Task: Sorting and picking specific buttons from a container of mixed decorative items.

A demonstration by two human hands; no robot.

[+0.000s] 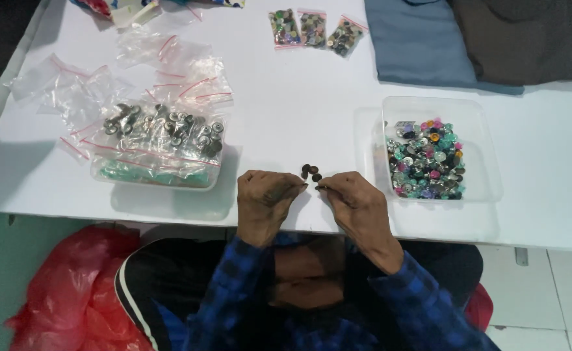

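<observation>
blue cloth [416, 42] | three filled bags [313, 29] | red bag, perhaps plastic [71, 286]

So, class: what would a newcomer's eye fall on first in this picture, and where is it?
Probably the clear tub of bright mixed buttons right of the hands. Next, the two hands, left hand and right hand, meeting at the white table's near edge behind a few dark buttons. To the left, a tub of bagged metal buttons under empty zip bags.

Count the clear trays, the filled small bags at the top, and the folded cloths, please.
Clear trays: 2
Filled small bags: 3
Folded cloths: 2
Total: 7
</observation>
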